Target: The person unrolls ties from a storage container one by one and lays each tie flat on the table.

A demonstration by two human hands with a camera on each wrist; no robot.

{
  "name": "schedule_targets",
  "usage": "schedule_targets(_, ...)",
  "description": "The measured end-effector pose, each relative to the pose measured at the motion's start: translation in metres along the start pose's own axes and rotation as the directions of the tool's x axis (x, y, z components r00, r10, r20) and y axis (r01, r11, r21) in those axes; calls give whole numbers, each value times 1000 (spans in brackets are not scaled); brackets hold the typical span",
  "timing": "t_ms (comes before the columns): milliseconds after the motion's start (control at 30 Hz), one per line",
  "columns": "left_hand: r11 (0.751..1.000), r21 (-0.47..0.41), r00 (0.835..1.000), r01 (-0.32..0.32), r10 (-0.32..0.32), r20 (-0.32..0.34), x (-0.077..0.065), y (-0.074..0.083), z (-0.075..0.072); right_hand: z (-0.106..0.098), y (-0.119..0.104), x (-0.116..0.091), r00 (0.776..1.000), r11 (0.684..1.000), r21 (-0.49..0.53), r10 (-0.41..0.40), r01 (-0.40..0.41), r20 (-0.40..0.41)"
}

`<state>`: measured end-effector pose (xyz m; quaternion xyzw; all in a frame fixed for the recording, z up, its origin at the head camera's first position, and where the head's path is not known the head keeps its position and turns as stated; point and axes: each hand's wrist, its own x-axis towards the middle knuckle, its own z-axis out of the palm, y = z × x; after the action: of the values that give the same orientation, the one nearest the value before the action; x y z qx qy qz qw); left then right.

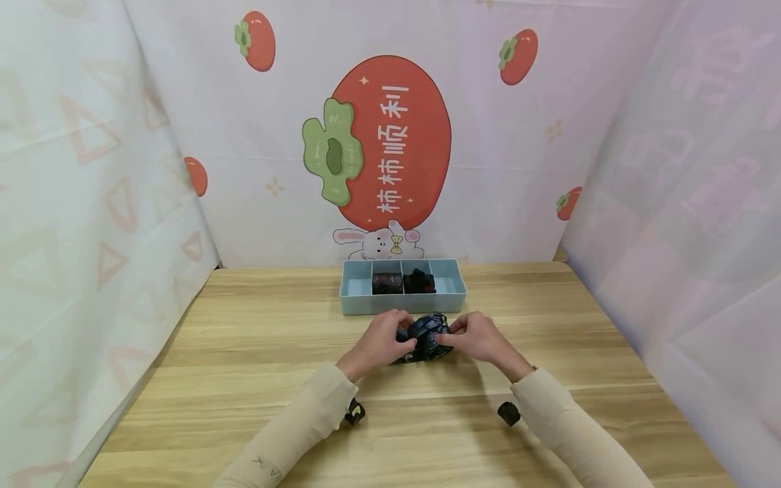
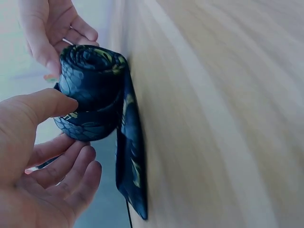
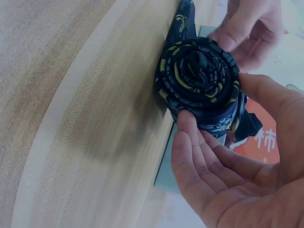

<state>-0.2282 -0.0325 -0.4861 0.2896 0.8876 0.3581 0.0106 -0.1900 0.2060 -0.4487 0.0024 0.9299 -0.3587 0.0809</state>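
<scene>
**Clerk:** Nearest entry?
**Checker:** Two cream sleeves: left sleeve (image 1: 293, 427), small dark marks near the forearm; right sleeve (image 1: 573, 423), plain. Beside each cuff, one small black object, the left one (image 1: 356, 411) partly hidden by its sleeve, the right one (image 1: 509, 413) in fuller view.

**Clerk:** The hands?
**Checker:** One pair, both occupied. Left hand (image 1: 379, 341): thumb pressed to the side of the cloth roll (image 1: 432, 332), fingers bent in near its end. Right hand (image 1: 482, 337): pinching the opposite end, thumb at one edge of the coil, fingertips at another.

**Clerk:** Particulars of the roll?
**Checker:** Dark blue, floral pattern with yellow accents, wound in a spiral that faces the right hand. Located between the two hands, in front of the box. One loose end (image 2: 133, 156), flat and pointed, runs off the coil along the table (image 1: 274, 339), which has a pale wood grain.

**Clerk:** Beyond that?
**Checker:** Box (image 1: 378, 306), light blue, four compartments in a row. Second from left: a dark rolled bundle (image 1: 387, 283). Third: a black bundle (image 1: 419, 282) with a red patch.

**Clerk:** Farthest?
**Checker:** White backdrop (image 1: 244, 203), printed with a large red persimmon (image 1: 424, 156), white characters across it, and a rabbit (image 1: 372, 242) below.
</scene>
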Motion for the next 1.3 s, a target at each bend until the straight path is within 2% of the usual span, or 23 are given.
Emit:
schedule_targets(200, 998, -54, 1000, 30, -29, 9, -13, -19, -9, -3, 0, -1, 1000, 1000, 1, 5, -5, 1)
schedule_targets(333, 991, -109, 997, 74, -74, 10, -23, -33, -23, -4, 1, -2, 1000, 1000, 3, 9, -9, 9)
schedule_targets(467, 989, -97, 993, 111, -113, -16, -30, -46, -38, -6, 3, -3, 1000, 1000, -1, 9, -9, 14)
schedule_targets(600, 988, -83, 990, 131, -134, -42, -31, -47, -46, -9, 4, -4, 1000, 1000, -8, 11, -11, 24)
schedule_targets(733, 991, -89, 995, 99, -101, -17, -26, -38, -42, -11, 5, -5, 999, 1000, -7, 20, -20, 31)
schedule_targets(900, 999, -38, 998, 30, -28, 58, -17, -25, -27, -12, 8, -4, 1000, 1000, -2, 14, -14, 24)
schedule_targets(1000, 1000, -2, 997, -4, 4, 81, -13, -20, -19, -12, 10, -3, 1000, 1000, -5, 8, -8, 18)
schedule_targets(1133, 999, 36, 996, -23, 20, 85, -9, -17, -12, -11, 11, -2, 1000, 1000, -5, 6, -6, 15)
schedule_targets(1300, 1000, 20, 994, 0, -2, 111, -8, -16, -7, -13, 12, -2, 1000, 1000, -7, 11, -11, 11)
